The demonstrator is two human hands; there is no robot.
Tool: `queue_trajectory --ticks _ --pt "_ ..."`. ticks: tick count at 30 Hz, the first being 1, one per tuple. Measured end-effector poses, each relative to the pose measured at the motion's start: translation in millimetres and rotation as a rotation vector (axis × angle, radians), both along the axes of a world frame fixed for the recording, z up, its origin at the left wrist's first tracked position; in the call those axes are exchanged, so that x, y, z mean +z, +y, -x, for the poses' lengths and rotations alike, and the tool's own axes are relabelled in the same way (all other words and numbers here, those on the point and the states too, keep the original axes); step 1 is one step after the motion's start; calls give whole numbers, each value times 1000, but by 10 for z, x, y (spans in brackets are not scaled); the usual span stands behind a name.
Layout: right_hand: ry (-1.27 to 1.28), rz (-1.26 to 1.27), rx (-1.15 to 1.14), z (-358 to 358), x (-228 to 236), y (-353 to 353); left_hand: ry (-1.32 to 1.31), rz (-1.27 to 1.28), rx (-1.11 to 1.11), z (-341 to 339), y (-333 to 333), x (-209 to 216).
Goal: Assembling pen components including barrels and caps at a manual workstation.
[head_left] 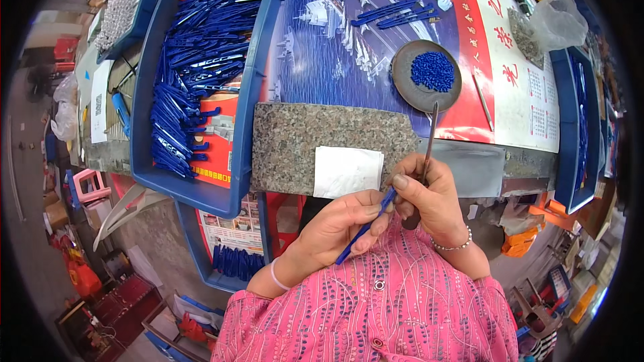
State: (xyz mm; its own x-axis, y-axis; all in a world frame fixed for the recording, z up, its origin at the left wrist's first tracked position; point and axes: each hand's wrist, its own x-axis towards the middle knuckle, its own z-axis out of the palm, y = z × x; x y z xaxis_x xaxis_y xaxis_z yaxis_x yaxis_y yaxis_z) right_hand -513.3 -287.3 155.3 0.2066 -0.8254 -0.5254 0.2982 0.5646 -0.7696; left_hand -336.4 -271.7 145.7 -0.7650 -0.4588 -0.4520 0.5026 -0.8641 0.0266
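Observation:
My left hand [342, 224] is closed around a slim blue plastic piece [355, 241], shaped like a pen, held slanting in front of my pink shirt. My right hand [433, 204] pinches the upper end of the same piece between thumb and finger. A thin, dark tool with a pointed tip [433, 124] also lies in my right hand, with its tip pointing away from me. Its brownish lower end shows below the fingers; its exact kind is unclear. Just beyond the tip sits a round brown dish [406, 87] holding a heap of small blue pellets [433, 72].
A granite slab [288, 134] with a folded white paper [349, 171] lies before me. At left stands a blue tray [251, 114] of similar blue pieces [208, 33]. More blue pieces [402, 13] lie on the poster. A metal rod [483, 102] is right of the dish. Another blue bin [567, 121] stands at right.

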Motion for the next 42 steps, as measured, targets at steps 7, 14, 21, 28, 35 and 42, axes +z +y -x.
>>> queue_trajectory --ticks 7,14,21,28,35,42 --pt "-157 -7 -72 -7 -17 -2 175 -101 49 -10 -23 -47" --pt "22 -83 537 68 -104 39 56 -3 148 -289 -153 164" --pt "18 801 1148 -1185 -1174 667 -108 115 -26 -423 -298 568" --pt "-859 -539 1706 -2138 -963 1061 -139 157 -90 -517 -261 639" --pt "-1006 427 2046 -2058 -1067 918 -182 135 -118 -611 -254 463" --pt "-610 -298 1813 -1874 -830 866 -233 163 -140 -592 -322 542"
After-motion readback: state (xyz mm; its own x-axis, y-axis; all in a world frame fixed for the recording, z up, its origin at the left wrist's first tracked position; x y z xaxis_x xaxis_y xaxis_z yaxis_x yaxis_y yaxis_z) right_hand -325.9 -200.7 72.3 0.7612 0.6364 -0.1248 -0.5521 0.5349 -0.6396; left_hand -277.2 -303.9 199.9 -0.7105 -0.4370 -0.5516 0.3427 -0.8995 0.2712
